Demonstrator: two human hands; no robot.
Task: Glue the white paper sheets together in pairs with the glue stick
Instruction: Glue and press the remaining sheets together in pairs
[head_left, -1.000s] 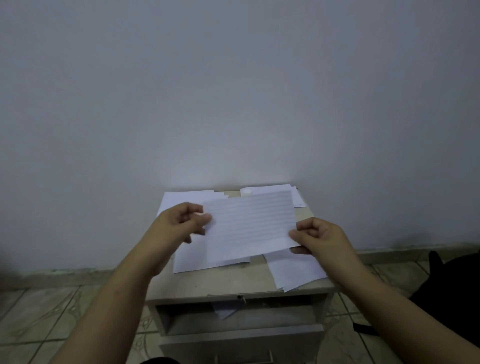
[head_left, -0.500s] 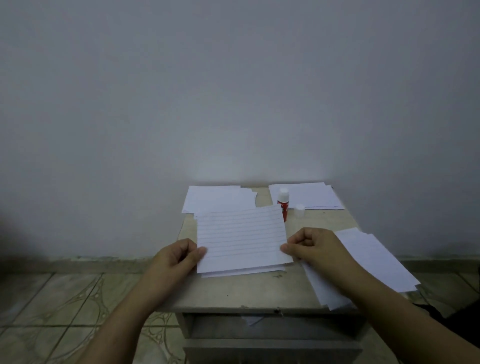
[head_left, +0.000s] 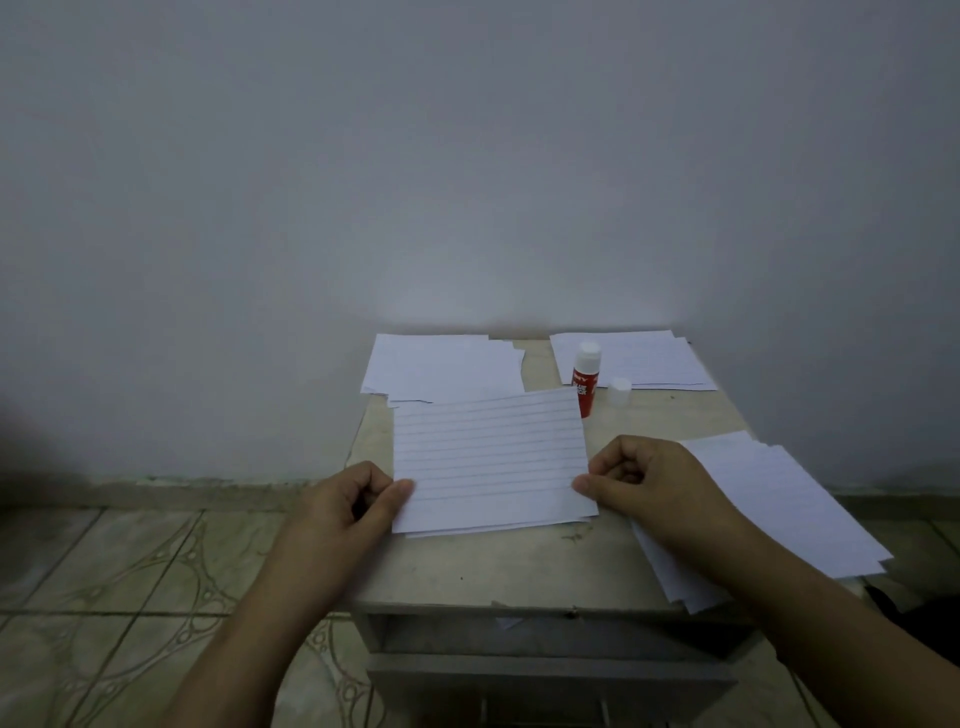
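Note:
A lined white sheet (head_left: 488, 462) lies over another sheet in the middle of the small table (head_left: 498, 571). My left hand (head_left: 348, 499) pinches its lower left edge between thumb and curled fingers. My right hand (head_left: 649, 478) pinches its lower right edge the same way. A red glue stick (head_left: 585, 379) stands uncapped just behind the sheet's far right corner. Its clear cap (head_left: 619, 391) stands beside it to the right.
Paper stacks lie at the back left (head_left: 441, 369), back right (head_left: 639, 358) and front right (head_left: 779, 509), the last overhanging the table edge. A grey wall rises right behind the table. An open drawer (head_left: 545, 670) sits below the front edge. Patterned floor tiles spread to the left.
Both hands brought the lined sheet down from the air onto the sheet lying on the table. The view shifted, and the glue stick and cap came into sight.

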